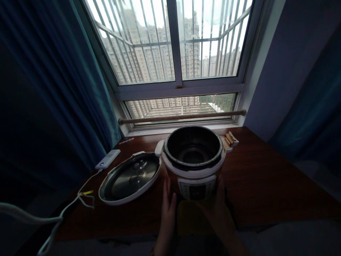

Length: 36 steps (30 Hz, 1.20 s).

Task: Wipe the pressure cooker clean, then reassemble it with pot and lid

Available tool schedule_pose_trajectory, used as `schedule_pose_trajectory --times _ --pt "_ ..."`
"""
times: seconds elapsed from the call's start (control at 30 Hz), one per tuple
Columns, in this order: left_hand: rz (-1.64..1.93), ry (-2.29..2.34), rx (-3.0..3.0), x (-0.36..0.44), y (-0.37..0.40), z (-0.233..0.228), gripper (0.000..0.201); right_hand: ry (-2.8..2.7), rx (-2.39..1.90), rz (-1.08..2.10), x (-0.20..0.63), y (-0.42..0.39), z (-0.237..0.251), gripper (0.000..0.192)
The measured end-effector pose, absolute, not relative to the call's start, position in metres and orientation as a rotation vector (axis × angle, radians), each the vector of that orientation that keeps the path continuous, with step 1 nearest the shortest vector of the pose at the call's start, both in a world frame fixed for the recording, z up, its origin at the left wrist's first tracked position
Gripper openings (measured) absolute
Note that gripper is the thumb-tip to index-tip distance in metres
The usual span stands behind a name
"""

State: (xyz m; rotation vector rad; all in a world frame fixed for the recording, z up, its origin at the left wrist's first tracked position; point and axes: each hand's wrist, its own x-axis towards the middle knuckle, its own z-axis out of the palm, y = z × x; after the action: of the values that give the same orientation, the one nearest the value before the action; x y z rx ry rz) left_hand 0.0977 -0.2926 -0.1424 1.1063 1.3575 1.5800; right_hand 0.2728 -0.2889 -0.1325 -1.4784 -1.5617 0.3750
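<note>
A white electric pressure cooker (197,174) stands upright on the dark wooden table, with its lid off. Its black inner pot (193,153) sits inside, and nothing shows in it. My left hand (168,202) is against the lower left side of the cooker, fingers pointing up along it. On the lower right side, my right hand (217,206) is laid in the same way, mostly in shadow. The cooker's body is between both palms. Left of it, the round lid (130,177) lies with its metal inner face up, close to the cooker's side handle.
A white power bank (108,159) lies at the table's left edge. From it a white cable (69,206) with a yellow tie runs down left. A dim yellowish patch (195,217) shows below the cooker. Behind the table (266,177) is a barred window; blue curtains (87,78) hang at the sides.
</note>
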Motion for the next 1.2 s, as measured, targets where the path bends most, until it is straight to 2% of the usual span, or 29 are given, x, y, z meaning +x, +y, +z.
schedule_pose_trajectory --times 0.2,0.47,0.7,1.1,1.2 --pt "1.532 1.439 1.074 0.094 -0.294 -0.14 0.058 -1.535 -1.477 0.396 0.277 -0.286 -0.139 0.102" --pt "1.498 1.442 1.117 0.09 -0.291 -0.142 0.056 -1.53 -1.454 0.422 0.28 -0.278 -0.136 0.093" --pt "1.517 1.4 1.093 0.095 -0.275 -0.14 0.058 -1.562 -1.383 0.414 0.29 -0.26 -0.136 0.085" --pt "1.554 1.336 1.094 0.097 -0.25 -0.139 0.064 -1.591 -1.378 0.47 0.296 -0.242 -0.132 0.086" --pt "1.546 1.445 1.153 0.098 -0.261 -0.136 0.067 -1.621 -1.352 0.478 0.306 -0.25 -0.13 0.081"
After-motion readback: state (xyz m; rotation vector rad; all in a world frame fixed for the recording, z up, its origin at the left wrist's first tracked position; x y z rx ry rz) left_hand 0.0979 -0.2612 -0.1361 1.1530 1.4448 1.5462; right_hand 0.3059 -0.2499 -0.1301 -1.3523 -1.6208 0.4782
